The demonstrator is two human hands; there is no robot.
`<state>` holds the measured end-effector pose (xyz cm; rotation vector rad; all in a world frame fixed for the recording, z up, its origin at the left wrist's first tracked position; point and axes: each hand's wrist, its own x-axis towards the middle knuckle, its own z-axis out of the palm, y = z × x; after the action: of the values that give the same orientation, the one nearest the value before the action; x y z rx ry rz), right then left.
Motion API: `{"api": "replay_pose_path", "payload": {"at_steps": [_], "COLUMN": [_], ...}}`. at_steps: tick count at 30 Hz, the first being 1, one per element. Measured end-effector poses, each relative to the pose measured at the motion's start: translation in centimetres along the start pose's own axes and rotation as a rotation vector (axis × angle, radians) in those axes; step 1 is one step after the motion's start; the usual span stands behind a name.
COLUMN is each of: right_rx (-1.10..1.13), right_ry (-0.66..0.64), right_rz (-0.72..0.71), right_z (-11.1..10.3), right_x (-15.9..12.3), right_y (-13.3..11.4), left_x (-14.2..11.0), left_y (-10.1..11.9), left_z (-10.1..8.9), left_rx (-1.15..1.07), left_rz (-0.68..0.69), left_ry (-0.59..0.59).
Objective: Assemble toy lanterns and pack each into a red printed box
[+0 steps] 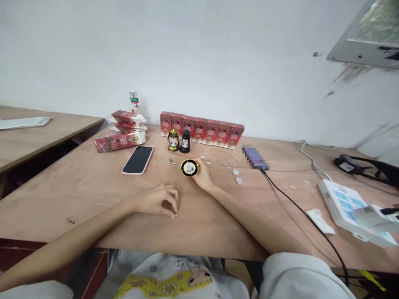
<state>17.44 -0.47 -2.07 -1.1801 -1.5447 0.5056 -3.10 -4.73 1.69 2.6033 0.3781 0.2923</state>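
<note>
My right hand (203, 176) is closed round a mini lantern (189, 167), its round base turned up towards me. That base has a black ring with gold edging and a white centre with small parts; the rest of the lantern is hidden. Nearer the table's front edge, my left hand (162, 201) pinches a small silvery button cell (176, 215) between thumb and finger, close to the tabletop. Several loose button cells (171, 162) lie left of the held lantern. Behind it stand a gold-and-black mini lantern (173, 141) and a black one (185, 142), both upright.
A row of red boxes (202, 131) lines the wall side. Opened red boxes (120, 141) and a phone (137, 160) lie left. Thin sticks (222, 161) and white bits (238, 180) lie right, before a cabled device (254, 157) and a white power strip (341, 203).
</note>
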Motion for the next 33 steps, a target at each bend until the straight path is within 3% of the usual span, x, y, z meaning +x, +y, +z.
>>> {"api": "replay_pose_path", "payload": {"at_steps": [6, 8, 10, 13, 16, 22, 33], "right_rx": [0.022, 0.016, 0.009, 0.020, 0.045, 0.046, 0.041], "right_ry": [-0.005, -0.007, -0.012, -0.014, -0.015, -0.020, -0.031], "right_rz": [-0.019, -0.011, -0.002, 0.001, -0.007, -0.035, -0.010], "right_z": [0.1, 0.1, 0.0, 0.0, 0.1, 0.0, 0.0], "right_x": [0.1, 0.1, 0.1, 0.1, 0.0, 0.0, 0.0], "right_y": [0.2, 0.2, 0.1, 0.0, -0.1, -0.1, -0.2], "left_x": [0.4, 0.9, 1.7, 3.0, 3.9, 4.6, 4.4], "left_y": [1.6, 1.8, 1.6, 0.8, -0.1, -0.3, 0.1], "left_z": [0.5, -0.1, -1.0, -2.0, -2.0, -0.7, -0.5], "left_rx": [0.242, 0.347, 0.463, 0.619, 0.734, 0.871, 0.917], "left_rz": [0.009, 0.041, 0.048, 0.020, 0.013, -0.047, -0.112], "left_ry": [-0.059, -0.006, 0.170, 0.533, 0.730, 0.768, 0.785]}}
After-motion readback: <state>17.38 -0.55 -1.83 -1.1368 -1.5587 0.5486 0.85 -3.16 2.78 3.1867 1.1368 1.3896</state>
